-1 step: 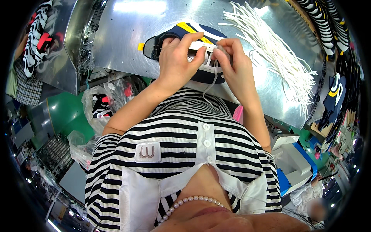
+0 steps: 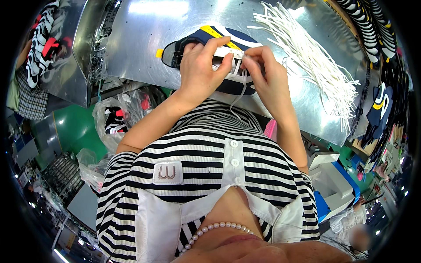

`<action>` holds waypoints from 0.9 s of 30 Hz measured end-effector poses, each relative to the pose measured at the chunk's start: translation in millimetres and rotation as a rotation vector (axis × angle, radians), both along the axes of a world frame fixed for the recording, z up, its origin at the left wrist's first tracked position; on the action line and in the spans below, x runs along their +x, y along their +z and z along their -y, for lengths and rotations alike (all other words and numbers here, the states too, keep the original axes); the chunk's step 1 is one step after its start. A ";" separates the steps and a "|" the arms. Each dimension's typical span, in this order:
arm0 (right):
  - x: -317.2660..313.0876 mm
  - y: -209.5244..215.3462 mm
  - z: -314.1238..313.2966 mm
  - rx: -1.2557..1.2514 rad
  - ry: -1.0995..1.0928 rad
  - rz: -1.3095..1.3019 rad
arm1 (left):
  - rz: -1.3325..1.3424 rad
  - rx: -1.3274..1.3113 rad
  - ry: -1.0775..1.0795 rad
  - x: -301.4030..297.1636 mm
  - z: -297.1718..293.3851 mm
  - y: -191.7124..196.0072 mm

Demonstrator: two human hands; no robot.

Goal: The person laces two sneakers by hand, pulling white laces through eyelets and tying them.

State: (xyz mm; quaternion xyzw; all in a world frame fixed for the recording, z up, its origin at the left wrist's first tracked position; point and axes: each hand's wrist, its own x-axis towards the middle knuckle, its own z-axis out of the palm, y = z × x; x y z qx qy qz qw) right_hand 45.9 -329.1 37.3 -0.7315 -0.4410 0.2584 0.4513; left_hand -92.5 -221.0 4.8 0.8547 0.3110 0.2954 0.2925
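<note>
A navy shoe upper (image 2: 241, 35) with yellow and white stripes lies on its side on the metal table, its collar and yellow tab to the left. My left hand (image 2: 201, 68) is closed on the upper, thumb and forefinger at the white eyelet strip. White lace runs across the opening through the eyelets. One lace end (image 2: 244, 90) hangs down over the table's near edge toward my striped top. At the eyelet strip, my right hand (image 2: 271, 72) pinches with thumb and forefinger, apparently on the lace. Its fingertips partly hide what they hold.
A bundle of loose white laces (image 2: 313, 65) lies on the metal table (image 2: 136, 52) to the right. More striped navy uppers (image 2: 381, 105) are stacked beyond the right edge. Plastic bags (image 2: 98, 168) hang at lower left, and an open box (image 2: 333, 179) stands at lower right.
My right hand's fingertips have shifted very slightly at the eyelet strip. My left hand and the upper stay in place.
</note>
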 end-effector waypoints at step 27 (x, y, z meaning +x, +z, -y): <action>44.9 34.2 7.3 -0.179 0.106 0.130 | 0.002 -0.567 -0.165 -2.0 -12.7 0.3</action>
